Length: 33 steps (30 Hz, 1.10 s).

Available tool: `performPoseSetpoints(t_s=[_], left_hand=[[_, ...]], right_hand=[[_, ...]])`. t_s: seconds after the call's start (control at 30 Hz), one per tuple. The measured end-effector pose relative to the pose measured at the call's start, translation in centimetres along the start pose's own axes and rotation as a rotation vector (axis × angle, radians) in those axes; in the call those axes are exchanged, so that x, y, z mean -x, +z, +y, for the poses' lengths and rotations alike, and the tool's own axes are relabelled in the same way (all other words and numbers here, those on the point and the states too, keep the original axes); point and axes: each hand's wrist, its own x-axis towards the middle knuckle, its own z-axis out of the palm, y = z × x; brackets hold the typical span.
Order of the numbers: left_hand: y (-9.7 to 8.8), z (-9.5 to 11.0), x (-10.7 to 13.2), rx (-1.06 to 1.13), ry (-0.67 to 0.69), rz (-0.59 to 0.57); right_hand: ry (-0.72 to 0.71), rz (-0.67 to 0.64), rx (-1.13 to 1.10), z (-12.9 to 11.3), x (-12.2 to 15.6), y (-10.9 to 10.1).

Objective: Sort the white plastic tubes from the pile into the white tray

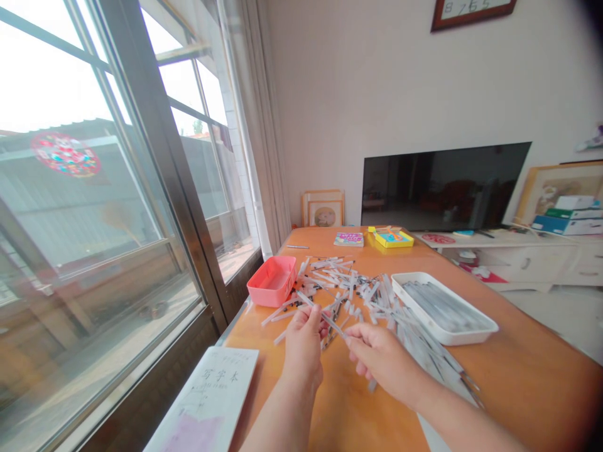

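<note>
Both my hands work over an orange wooden table (518,376). My left hand (304,345) is closed, pinching one end of a thin clear pen tube (330,322). My right hand (381,359) is closed too, pinching the other end of that same tube. Beyond my hands lies a loose pile of several clear tubes and pen parts (348,285). More tubes (438,364) are heaped to the right of my right hand.
A pink plastic box (272,281) stands at the table's left edge by the window. A white tray (443,307) filled with tubes sits on the right. A white exercise book (207,402) lies near left. Small colourful boxes (393,238) rest at the far end, before a television (443,188).
</note>
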Motion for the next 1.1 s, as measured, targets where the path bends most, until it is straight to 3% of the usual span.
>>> performPoseSetpoints(t_s=[0.4, 0.8, 1.1], left_hand=[[0.6, -0.4, 0.8, -0.050, -0.033, -0.021], [1.5, -0.8, 1.7, -0.023, 0.017, -0.031], [1.5, -1.0, 1.9, 0.036, -0.027, -0.050]], right_hand=[[-0.048, 0.047, -0.069, -0.2, 0.1, 0.1], [-0.264, 0.170, 0.144, 0.3, 0.3, 0.2], [-0.276, 0.177, 0.172, -0.3, 0.7, 0.1]])
